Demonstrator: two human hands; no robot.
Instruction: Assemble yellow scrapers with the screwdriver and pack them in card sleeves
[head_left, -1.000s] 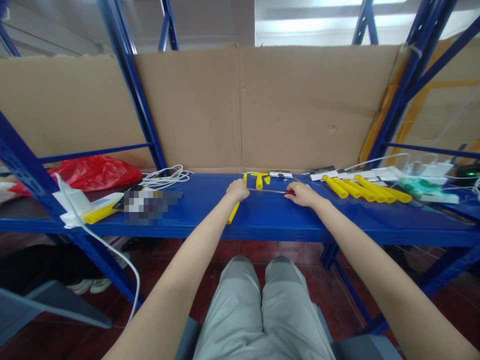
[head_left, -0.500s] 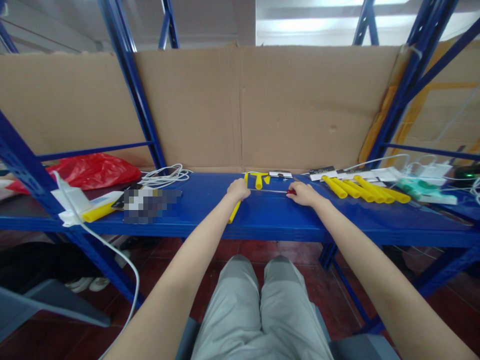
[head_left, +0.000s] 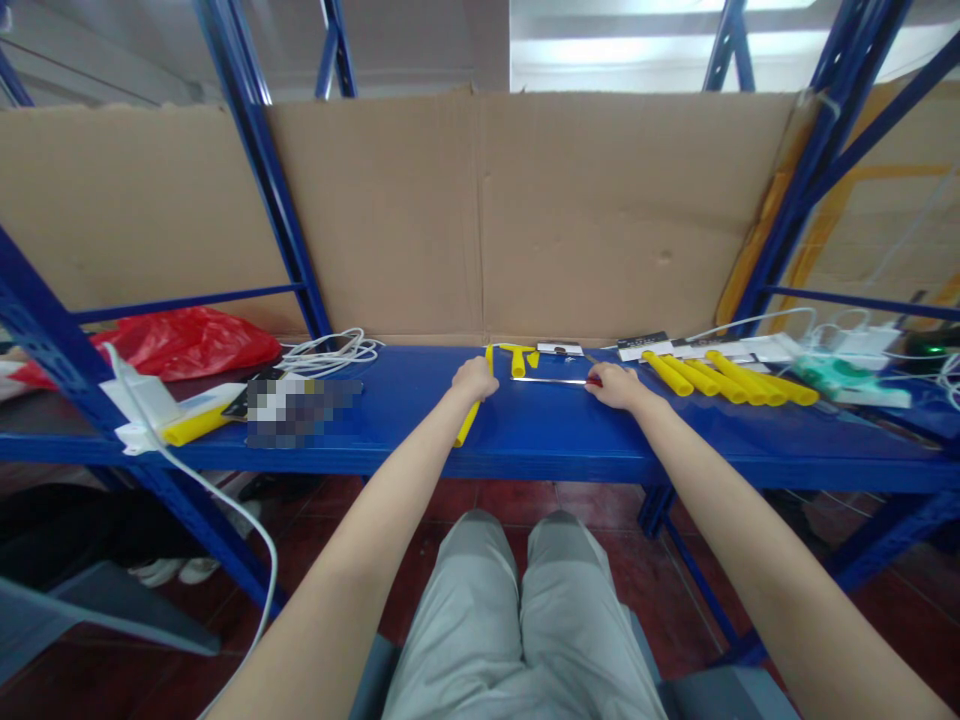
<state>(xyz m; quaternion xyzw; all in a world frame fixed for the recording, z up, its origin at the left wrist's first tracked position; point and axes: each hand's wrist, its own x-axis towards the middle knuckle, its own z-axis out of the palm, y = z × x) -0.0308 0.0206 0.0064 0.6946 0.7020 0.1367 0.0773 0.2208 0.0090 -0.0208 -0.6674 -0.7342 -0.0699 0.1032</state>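
Blue shelf (head_left: pixel 555 425): yellow tool (head_left: pixel 466 427) near front edge (head_left: pixel 555 467), rod (head_left: pixel 551 381) farther back.

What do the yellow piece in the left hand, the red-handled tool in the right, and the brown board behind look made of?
Yellow piece: probably plastic, smooth and evenly coloured.
Tool: shaft likely metal, thin and glinting; red handle mostly covered, material unclear.
Brown board: looks like cardboard, matte with creases.
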